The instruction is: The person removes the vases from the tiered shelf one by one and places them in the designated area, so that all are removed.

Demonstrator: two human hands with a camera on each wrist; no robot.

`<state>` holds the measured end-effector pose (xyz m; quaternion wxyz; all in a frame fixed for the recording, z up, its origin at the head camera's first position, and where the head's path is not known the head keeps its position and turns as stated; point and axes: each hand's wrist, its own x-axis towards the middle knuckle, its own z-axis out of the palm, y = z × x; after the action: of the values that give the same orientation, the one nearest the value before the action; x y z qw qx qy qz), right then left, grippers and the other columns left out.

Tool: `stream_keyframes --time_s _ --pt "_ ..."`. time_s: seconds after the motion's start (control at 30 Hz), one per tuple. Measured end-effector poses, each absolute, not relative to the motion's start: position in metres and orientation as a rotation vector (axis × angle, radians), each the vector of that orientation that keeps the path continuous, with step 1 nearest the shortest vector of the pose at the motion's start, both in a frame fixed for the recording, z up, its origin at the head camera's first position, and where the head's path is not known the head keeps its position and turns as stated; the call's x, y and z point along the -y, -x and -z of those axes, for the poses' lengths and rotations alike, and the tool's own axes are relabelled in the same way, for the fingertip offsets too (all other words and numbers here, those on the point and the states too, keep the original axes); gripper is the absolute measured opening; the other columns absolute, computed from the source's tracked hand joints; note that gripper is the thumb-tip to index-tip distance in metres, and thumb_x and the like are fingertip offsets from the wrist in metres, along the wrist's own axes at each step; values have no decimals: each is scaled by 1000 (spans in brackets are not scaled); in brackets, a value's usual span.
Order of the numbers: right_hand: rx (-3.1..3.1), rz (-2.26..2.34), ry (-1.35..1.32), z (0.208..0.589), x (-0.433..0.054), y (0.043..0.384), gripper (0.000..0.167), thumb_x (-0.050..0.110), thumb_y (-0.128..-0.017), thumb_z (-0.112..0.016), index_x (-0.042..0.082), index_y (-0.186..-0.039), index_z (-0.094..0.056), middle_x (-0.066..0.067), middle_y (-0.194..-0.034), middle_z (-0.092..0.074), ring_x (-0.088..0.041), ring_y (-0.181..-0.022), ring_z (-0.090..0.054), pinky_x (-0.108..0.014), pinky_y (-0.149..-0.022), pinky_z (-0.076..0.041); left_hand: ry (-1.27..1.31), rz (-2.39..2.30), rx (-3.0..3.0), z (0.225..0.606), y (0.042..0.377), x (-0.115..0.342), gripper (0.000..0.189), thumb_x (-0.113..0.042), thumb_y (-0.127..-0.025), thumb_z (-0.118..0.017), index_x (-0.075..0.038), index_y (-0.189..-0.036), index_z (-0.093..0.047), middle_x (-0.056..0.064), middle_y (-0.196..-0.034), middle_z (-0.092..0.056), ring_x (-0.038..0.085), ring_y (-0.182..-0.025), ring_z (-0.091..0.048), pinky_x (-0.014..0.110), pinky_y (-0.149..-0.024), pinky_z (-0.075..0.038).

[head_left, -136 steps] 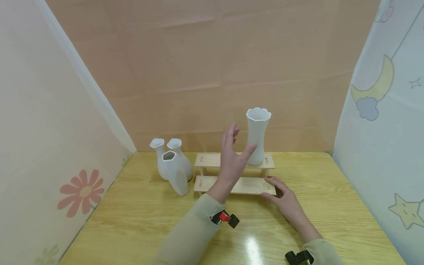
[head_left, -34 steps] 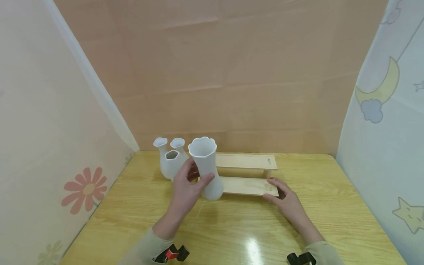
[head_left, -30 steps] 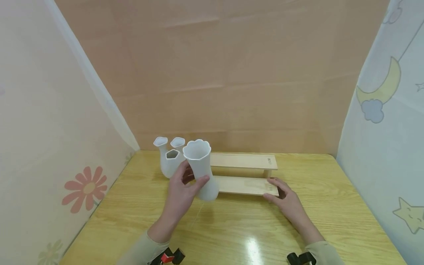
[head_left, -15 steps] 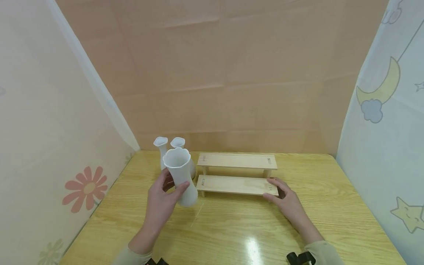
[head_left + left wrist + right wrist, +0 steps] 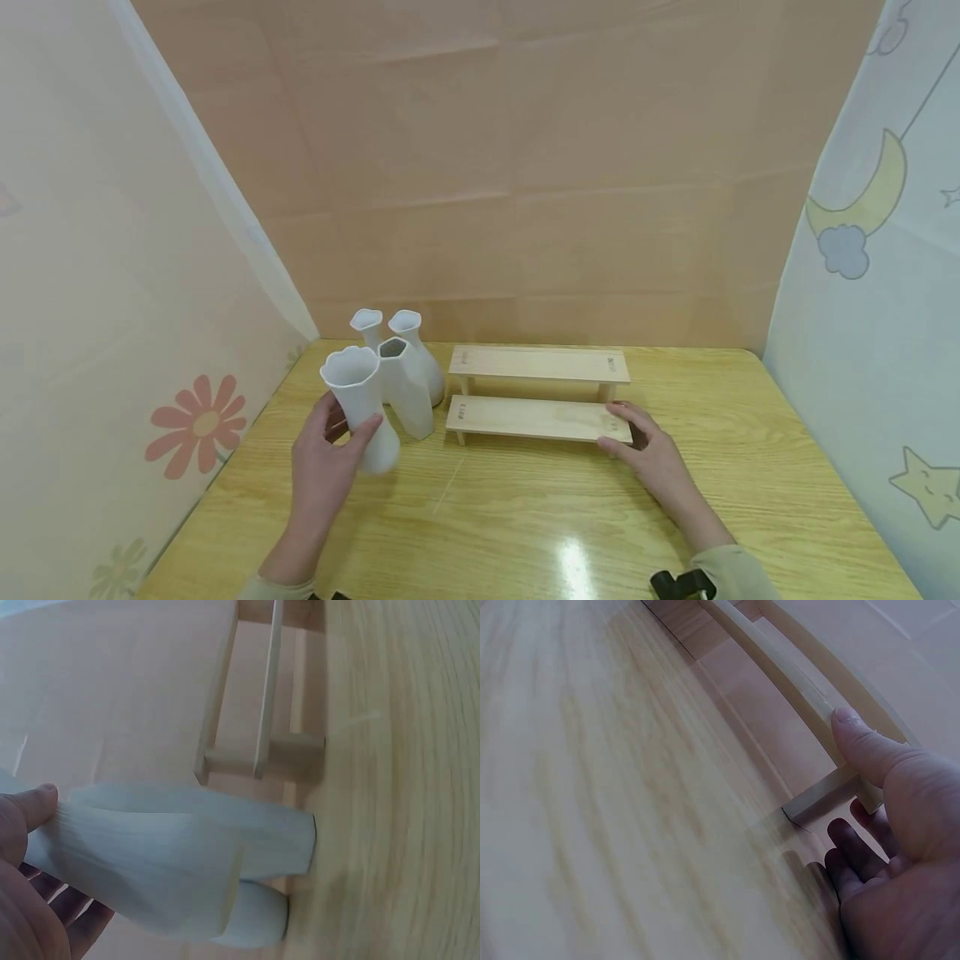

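My left hand (image 5: 321,468) grips a white vase with a scalloped rim (image 5: 365,410) around its middle, thumb on the near side. The vase leans a little, and in the left wrist view its base (image 5: 229,889) hangs above the table. Right behind it stand an angular white vase (image 5: 411,393) and two narrow-necked white vases (image 5: 429,367), one largely hidden. My right hand (image 5: 660,467) holds the right end of the lower shelf of a two-step wooden stand (image 5: 532,418). In the right wrist view, the thumb (image 5: 862,742) lies along that shelf's edge.
The stand's upper shelf (image 5: 540,364) runs behind the lower one, both bare. A wood-grain table (image 5: 510,517) lies under everything. An orange-brown backdrop (image 5: 480,167) closes off the back, with patterned white panels (image 5: 847,350) at the sides.
My left hand took the scalloped vase off the upper shelf and has carried it left and toward me, past the stand, in front of the other vases. The right hand stays at the shelf's end.
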<state>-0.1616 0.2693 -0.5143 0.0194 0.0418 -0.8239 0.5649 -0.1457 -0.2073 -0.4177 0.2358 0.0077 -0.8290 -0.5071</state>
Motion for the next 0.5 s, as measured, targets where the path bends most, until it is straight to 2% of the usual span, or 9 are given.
stream_keyframes --time_s 0.07,0.27,0.3,0.4,0.5 --pt "2560 -1754 -129 516 -270 162 76 40 -102 -82 15 -167 -49 -14 -179 -28 -41 -166 -19 1 -104 -27 -47 1377 2273 422 149 212 59 -21 -97 -89 -8 -148 -64 12 -126 -74 31 -113 -72 38 -98 -60" --pt "2570 -1744 -120 521 -273 163 79 43 -102 -81 13 -167 -48 -13 -179 -28 -40 -166 -18 2 -104 -26 -74 1366 2240 435 164 221 62 -25 -100 -87 -7 -152 -60 14 -133 -71 33 -117 -70 42 -100 -59" --pt "2570 -1745 -119 521 -273 162 79 43 -102 -81 13 -167 -48 -13 -179 -28 -40 -167 -18 2 -104 -26 -76 1363 2232 438 167 222 62 -24 -100 -87 -7 -153 -60 14 -133 -71 34 -118 -70 43 -100 -59" --pt "2570 -1751 -122 520 -272 162 80 43 -102 -81 13 -168 -48 -12 -179 -28 -40 -167 -18 1 -104 -27 -90 1377 2203 444 177 224 61 -20 -101 -85 -6 -154 -58 16 -135 -69 35 -120 -68 56 -103 -56" --pt "2574 -1741 -127 519 -272 163 79 44 -102 -81 14 -168 -48 -12 -179 -28 -40 -167 -18 1 -104 -27 -101 1398 2161 450 188 225 61 -15 -100 -84 -4 -154 -58 18 -136 -68 35 -121 -67 56 -106 -54"
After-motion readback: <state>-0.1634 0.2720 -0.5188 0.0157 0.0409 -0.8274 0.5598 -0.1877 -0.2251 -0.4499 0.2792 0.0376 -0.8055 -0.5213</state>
